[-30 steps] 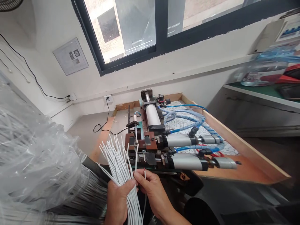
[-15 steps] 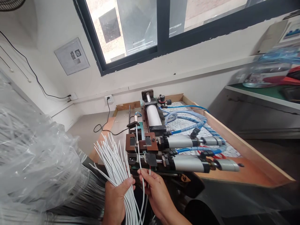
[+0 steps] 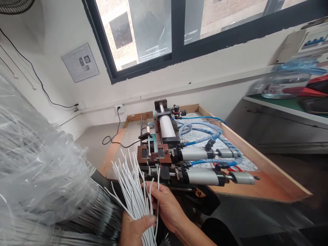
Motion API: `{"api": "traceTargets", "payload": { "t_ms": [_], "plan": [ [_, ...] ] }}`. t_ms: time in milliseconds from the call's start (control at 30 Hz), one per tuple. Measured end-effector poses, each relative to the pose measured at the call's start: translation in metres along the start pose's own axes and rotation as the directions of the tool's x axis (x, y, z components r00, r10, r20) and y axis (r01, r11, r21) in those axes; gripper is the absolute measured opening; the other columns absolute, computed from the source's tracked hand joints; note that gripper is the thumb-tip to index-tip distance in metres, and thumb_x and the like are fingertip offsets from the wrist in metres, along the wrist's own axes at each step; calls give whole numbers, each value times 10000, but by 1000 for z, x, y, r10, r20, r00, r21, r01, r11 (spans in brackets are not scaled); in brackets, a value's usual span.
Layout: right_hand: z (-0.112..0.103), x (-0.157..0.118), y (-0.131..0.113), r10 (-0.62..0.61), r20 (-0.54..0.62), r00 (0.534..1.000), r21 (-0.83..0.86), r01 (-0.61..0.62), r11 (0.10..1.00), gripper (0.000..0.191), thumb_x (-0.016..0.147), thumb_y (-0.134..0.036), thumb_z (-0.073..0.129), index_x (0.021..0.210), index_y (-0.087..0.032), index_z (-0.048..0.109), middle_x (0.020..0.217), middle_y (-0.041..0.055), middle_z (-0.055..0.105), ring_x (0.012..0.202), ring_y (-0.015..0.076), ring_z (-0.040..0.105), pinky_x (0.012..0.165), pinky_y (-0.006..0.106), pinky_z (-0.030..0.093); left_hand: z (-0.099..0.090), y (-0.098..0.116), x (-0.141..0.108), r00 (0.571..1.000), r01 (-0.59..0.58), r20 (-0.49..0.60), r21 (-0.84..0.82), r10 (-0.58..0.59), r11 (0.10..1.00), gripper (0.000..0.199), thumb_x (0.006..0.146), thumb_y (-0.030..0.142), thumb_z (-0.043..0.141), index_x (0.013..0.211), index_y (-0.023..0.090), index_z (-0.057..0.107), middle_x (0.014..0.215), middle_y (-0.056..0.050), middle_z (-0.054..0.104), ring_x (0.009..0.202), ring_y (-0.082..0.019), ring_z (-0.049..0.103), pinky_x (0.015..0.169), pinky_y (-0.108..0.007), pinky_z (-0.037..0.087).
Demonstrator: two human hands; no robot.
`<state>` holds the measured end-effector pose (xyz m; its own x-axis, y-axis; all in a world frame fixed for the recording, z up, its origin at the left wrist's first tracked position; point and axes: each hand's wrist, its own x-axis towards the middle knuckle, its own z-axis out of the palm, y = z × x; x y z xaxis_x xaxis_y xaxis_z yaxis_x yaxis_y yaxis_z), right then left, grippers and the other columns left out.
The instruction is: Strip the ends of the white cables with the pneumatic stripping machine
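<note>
My left hand (image 3: pixel 137 227) is wrapped around a thick bundle of thin white cables (image 3: pixel 132 191), whose loose ends fan upward. Right beside the bundle, my right hand (image 3: pixel 164 203) has its fingers bent in among the cables, closed on a white cable; its fingertips are partly hidden. One cable (image 3: pixel 158 179) stands apart in front of that hand, with small darker strands at its tip. Just beyond the hands sits a pneumatic machine with brown clamp blocks (image 3: pixel 164 156) and a metal rod (image 3: pixel 149 145) over them.
Silver air cylinders (image 3: pixel 202 177) extend right from the machine, with blue hoses (image 3: pixel 202 131) behind. A wooden-edged tray (image 3: pixel 282 179) surrounds it. Plastic-covered cable bundles (image 3: pixel 58 177) crowd the left. A green shelf (image 3: pixel 276 101) holds a plastic bottle at right.
My right hand has drawn a cable back from the clamp blocks and moved left to the bundle. The left hand and bundle have shifted slightly right.
</note>
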<state>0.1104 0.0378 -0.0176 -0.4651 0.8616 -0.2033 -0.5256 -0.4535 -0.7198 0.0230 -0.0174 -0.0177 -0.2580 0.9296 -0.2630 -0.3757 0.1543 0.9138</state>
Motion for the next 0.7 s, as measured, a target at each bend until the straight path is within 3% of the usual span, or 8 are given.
{"api": "traceTargets", "payload": {
  "t_ms": [200, 467, 700],
  "plan": [
    [-5, -6, -2, -189, -123, 974, -182, 165, 969, 301, 657, -402, 616, 719, -109, 589, 551, -23, 453, 452, 33, 285, 429, 178, 192, -11, -8, -1, 981, 81, -175, -38, -87, 996, 296, 398, 173, 736, 667, 114, 627, 559, -34, 622, 536, -177, 567, 501, -274, 446],
    [-15, -31, 14, -106, -167, 980, -192, 74, 979, 334, 655, -428, 606, 749, -108, 612, 547, -14, 472, 434, 28, 303, 423, 175, 177, -20, 5, 6, 959, 150, -232, -74, -163, 986, 268, 518, 145, 708, 763, 93, 611, 674, -70, 652, 659, -199, 608, 624, -318, 488],
    [-16, -26, 11, -82, -140, 987, -149, 61, 987, 326, 664, -420, 602, 720, -99, 605, 531, -23, 443, 410, 11, 263, 401, 167, 131, -20, 10, 4, 960, 134, -233, -107, -156, 985, 290, 536, 125, 696, 806, 106, 593, 689, -60, 653, 646, -187, 613, 617, -312, 497]
  ]
}}
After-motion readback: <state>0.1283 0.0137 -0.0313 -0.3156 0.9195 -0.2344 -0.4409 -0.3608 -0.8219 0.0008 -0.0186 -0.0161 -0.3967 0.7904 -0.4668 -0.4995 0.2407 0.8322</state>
